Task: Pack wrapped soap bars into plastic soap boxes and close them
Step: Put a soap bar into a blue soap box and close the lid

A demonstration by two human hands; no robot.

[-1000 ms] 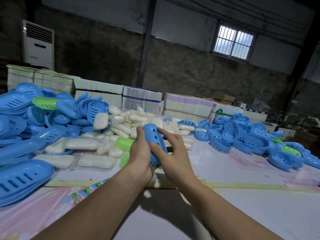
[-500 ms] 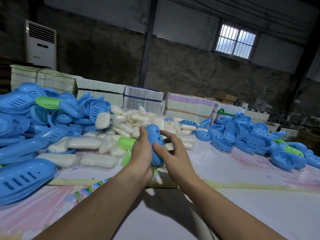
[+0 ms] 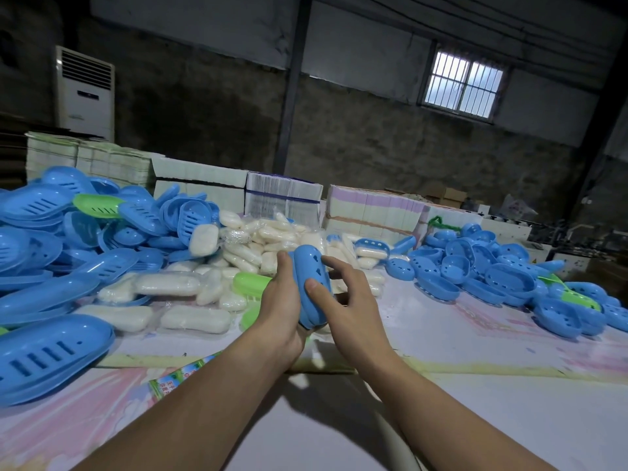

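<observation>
Blue box [image 3: 311, 287], both halves together and stood on edge, is held up over the middle of the bench [image 3: 475, 419]. Left hand [image 3: 282, 311] has it wrapped from behind, thumb up along the far end. Right hand [image 3: 346, 300] isn't really clamped on; the thumb presses the front shell and the other fingers are spread loose past it. Can't see the soap inside, so I'm guessing it's already in there.

Looks like the closing squeeze to me. If you're doing this, keep the left hand as the backstop and walk the right thumb along the seam, pressing toward the left palm until the rims seat all the way round. Check the lower end near the wrists, that's where a gap would hide. Don't mash the middle of the shell, it's thin plastic with holes and will probably just flex instead of snapping shut.

Soaps [image 3: 195, 317] are piled toward the left and back of the bench, lids [image 3: 44, 351] heaped at the left edge, bases [image 3: 506, 280] at the right edge, so the next pick is close either way.
</observation>
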